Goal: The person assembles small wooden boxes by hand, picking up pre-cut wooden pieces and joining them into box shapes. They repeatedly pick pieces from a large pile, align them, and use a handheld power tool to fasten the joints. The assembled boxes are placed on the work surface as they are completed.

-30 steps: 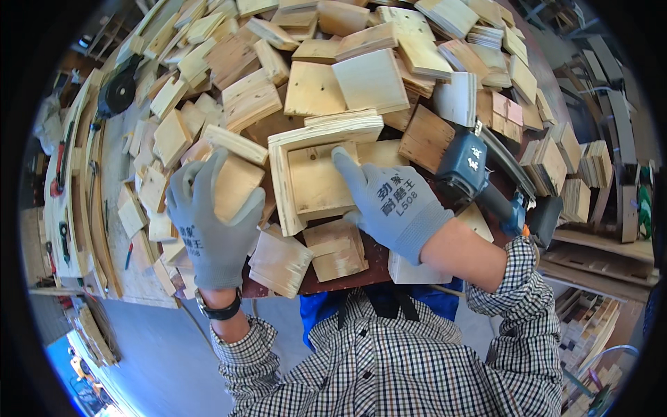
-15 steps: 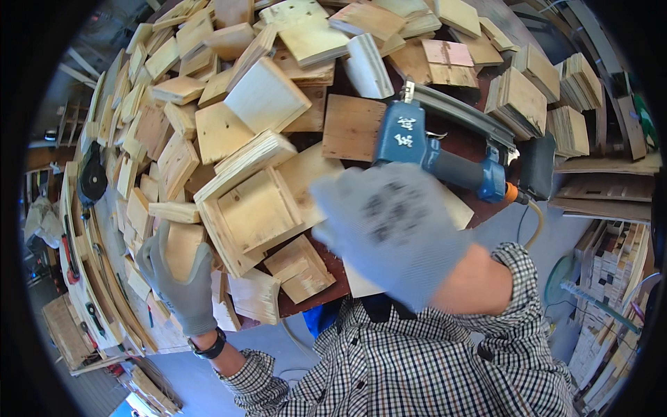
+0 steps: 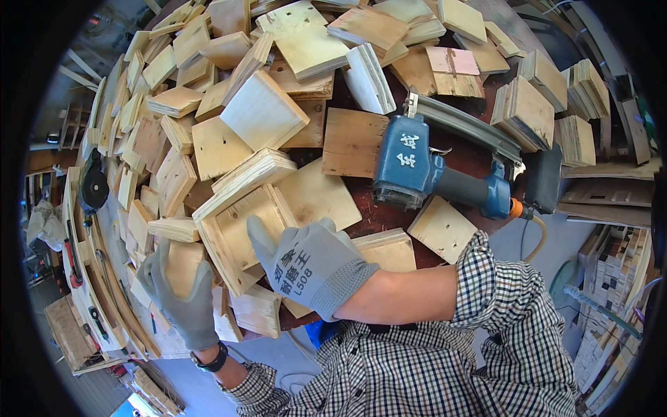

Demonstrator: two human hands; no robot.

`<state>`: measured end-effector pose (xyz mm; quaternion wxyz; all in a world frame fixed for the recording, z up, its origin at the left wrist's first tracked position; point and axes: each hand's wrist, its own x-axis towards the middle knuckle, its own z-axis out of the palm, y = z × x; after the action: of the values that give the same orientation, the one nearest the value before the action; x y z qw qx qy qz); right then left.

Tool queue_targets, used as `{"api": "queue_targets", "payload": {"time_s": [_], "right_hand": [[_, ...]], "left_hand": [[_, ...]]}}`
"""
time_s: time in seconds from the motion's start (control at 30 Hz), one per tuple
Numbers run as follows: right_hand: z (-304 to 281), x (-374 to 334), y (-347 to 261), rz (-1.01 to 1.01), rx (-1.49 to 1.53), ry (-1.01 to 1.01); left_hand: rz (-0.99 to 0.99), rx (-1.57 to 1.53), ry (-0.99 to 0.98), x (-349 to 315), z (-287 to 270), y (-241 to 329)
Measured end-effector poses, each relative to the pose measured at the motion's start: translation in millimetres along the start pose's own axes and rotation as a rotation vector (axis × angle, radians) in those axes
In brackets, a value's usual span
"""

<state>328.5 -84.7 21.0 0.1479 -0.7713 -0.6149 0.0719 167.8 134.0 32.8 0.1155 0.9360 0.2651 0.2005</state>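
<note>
My left hand (image 3: pixel 179 302), in a grey glove, grips a small wood block (image 3: pixel 185 260) between thumb and fingers at the left of the bench. My right hand (image 3: pixel 313 267), gloved the same way, lies over the front of the pile, palm down. One of its fingers stretches toward a box-like stack of wood pieces (image 3: pixel 243 222); its other fingertips are hidden. Beneath that hand a small wood piece (image 3: pixel 297 308) is mostly covered. A blue nail gun (image 3: pixel 410 160) lies on its side to the right of my right hand.
A large heap of wood offcuts (image 3: pixel 253 111) covers the dark red bench (image 3: pixel 368 201). Stacked plywood blocks (image 3: pixel 524 115) stand at the right. An orange fitting and hose (image 3: pixel 521 210) run from the nail gun. A black tape reel (image 3: pixel 93 179) and hand tools sit at the left.
My right hand has moved left and down from beside the nail gun to the front of the wood stack, uncovering flat pieces behind it. My left hand has barely moved.
</note>
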Motion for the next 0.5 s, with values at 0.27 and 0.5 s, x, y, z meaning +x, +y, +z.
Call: {"api": "queue_targets", "payload": {"time_s": [0.27, 0.5], "right_hand": [[6, 3, -7, 0.048, 0.086, 0.011], [4, -1, -21, 0.117, -0.23, -0.015]], "left_hand": [[-0.009, 0.048, -0.004, -3, -3, -1], [-0.014, 0.088, -0.028, 0, -5, 4]]}}
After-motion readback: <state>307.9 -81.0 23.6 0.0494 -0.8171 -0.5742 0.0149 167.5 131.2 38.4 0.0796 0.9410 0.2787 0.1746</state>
